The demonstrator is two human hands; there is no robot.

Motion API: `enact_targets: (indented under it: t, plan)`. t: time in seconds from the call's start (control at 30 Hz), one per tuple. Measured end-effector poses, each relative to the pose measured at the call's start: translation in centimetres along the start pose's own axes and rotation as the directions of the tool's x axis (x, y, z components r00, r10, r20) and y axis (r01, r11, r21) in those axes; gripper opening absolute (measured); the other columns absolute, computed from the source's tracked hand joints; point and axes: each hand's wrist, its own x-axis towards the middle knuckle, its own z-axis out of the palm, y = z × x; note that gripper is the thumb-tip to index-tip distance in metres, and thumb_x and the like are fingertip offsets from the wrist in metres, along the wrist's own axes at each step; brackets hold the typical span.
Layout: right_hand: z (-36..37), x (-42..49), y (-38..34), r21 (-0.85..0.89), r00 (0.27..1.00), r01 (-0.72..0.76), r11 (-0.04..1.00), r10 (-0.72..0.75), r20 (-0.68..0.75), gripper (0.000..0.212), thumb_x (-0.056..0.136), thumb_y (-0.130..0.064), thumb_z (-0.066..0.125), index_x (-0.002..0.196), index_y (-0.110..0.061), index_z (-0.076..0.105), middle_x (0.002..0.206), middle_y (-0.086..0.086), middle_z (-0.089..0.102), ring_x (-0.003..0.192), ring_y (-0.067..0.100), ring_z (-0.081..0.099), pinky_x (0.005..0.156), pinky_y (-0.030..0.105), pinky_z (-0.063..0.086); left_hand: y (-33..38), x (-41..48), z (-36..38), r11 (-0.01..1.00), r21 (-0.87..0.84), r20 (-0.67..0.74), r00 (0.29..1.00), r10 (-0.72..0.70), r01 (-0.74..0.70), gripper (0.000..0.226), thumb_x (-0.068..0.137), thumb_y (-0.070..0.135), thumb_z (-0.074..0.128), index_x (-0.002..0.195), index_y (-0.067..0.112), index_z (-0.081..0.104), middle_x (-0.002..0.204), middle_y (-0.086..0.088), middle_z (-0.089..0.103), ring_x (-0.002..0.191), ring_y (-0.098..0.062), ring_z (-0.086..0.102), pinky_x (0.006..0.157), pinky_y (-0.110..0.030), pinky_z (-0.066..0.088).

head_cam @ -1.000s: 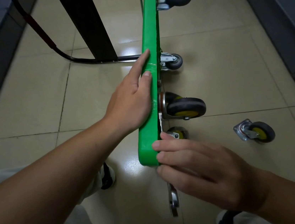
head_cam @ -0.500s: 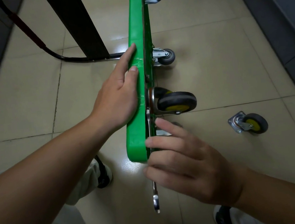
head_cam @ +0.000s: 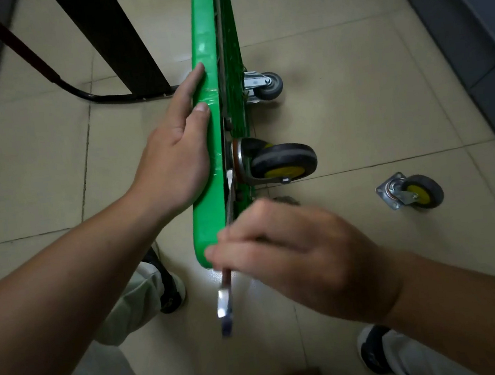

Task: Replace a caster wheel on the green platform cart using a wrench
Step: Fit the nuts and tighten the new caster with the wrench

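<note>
Steadying green plastic platform cart (head_cam: 206, 67), tipped on its long edge on glossy beige floor tiles (head_cam: 355, 111).
Pressing left hand (head_cam: 174, 162) flat, fingers straight, on the rim; gripping with curled right hand (head_cam: 295, 253) the flat silver metal wrench (head_cam: 225, 302), far end beside metal plate of black rubber caster with yellow hub (head_cam: 283, 161). Well apart on the right, loose, a similar caster (head_cam: 412, 192); left of cart, black frame (head_cam: 109, 36).

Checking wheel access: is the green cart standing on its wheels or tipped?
Tipped on edge: cart deck vertical, mounted caster pointing sideways, left hand resting on it.
</note>
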Motion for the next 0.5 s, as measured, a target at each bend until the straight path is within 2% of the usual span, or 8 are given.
enact_targets:
  t: [0.03,0.1,0.13,0.17,0.27,0.33,0.4,0.5]
  plan:
    - [-0.3,0.7,0.4,0.053,0.997,-0.045,0.998,0.048,-0.065,0.014,0.097,0.002,0.066,0.107,0.005,0.075,0.093,0.02,0.066,0.082,0.031,0.065,0.078,0.037,0.055,0.0,0.0,-0.1,1.0,-0.002,-0.001,1.0,0.004,-0.004,0.049,0.113,0.034,0.034,0.159,0.048,0.03,0.155,0.016,0.046,0.124,0.004,0.052,0.101,-0.011,0.038]
    - [-0.8,2.5,1.6,0.192,0.961,-0.167,0.967,0.203,-0.189,0.015,0.094,-0.001,0.072,0.106,0.007,0.073,0.093,0.018,0.062,0.08,0.025,0.064,0.078,0.03,0.055,0.0,-0.1,-0.1,1.0,-0.02,0.019,1.0,0.008,-0.007,0.05,0.113,0.029,0.037,0.16,0.044,0.03,0.155,0.005,0.05,0.13,-0.012,0.055,0.112,-0.031,0.043]
    - [-1.1,3.4,2.2,0.288,0.929,-0.234,0.929,0.301,-0.216,0.017,0.093,-0.003,0.074,0.107,0.006,0.072,0.094,0.016,0.06,0.078,0.023,0.066,0.074,0.028,0.058,0.1,-0.2,-0.1,1.0,-0.02,0.029,1.0,0.007,-0.006,0.05,0.113,0.03,0.038,0.16,0.043,0.03,0.151,0.0,0.054,0.126,-0.017,0.058,0.111,-0.039,0.045]
    - [-1.3,4.2,2.8,0.391,0.893,-0.288,0.874,0.392,-0.219,0.018,0.093,-0.003,0.074,0.108,0.005,0.07,0.096,0.015,0.059,0.075,0.021,0.069,0.069,0.027,0.06,0.1,-0.2,-0.1,1.0,-0.02,0.031,1.0,0.001,-0.001,0.049,0.112,0.034,0.037,0.16,0.044,0.031,0.146,0.003,0.056,0.121,-0.014,0.059,0.109,-0.042,0.048]
    - [-1.5,6.0,4.6,0.625,0.786,-0.391,0.675,0.599,-0.154,0.017,0.093,-0.003,0.072,0.109,0.001,0.068,0.091,0.011,0.065,0.064,0.019,0.071,0.06,0.03,0.061,0.1,0.0,-0.1,1.0,-0.025,0.014,1.0,-0.011,0.011,0.047,0.11,0.044,0.032,0.157,0.05,0.032,0.139,0.015,0.059,0.106,0.012,0.058,0.091,-0.028,0.05]
    - [-1.4,6.8,5.9,0.685,0.725,-0.452,0.571,0.683,-0.091,0.016,0.094,-0.004,0.071,0.109,0.001,0.068,0.078,0.001,0.068,0.059,0.018,0.069,0.058,0.029,0.059,0.0,0.1,-0.1,1.0,-0.015,0.007,1.0,-0.019,0.019,0.048,0.11,0.043,0.032,0.156,0.055,0.029,0.122,0.029,0.058,0.098,0.019,0.056,0.082,-0.022,0.046]
    - [-1.2,7.5,6.7,0.698,0.699,-0.48,0.531,0.713,-0.061,0.018,0.095,-0.005,0.07,0.111,0.003,0.068,0.073,-0.002,0.067,0.056,0.018,0.067,0.056,0.028,0.058,0.0,0.0,-0.1,1.0,-0.013,0.005,1.0,-0.022,0.022,0.05,0.107,0.045,0.031,0.156,0.057,0.028,0.113,0.034,0.055,0.096,0.02,0.054,0.086,-0.021,0.045]
    - [-0.5,8.1,6.9,0.686,0.699,-0.488,0.539,0.712,-0.062,0.018,0.095,-0.009,0.071,0.111,-0.001,0.069,0.076,0.002,0.066,0.053,0.017,0.066,0.054,0.027,0.055,0.1,0.0,-0.1,0.999,-0.031,0.001,1.0,-0.02,0.02,0.054,0.103,0.047,0.031,0.156,0.055,0.03,0.134,0.025,0.056,0.113,0.007,0.057,0.1,-0.03,0.047]
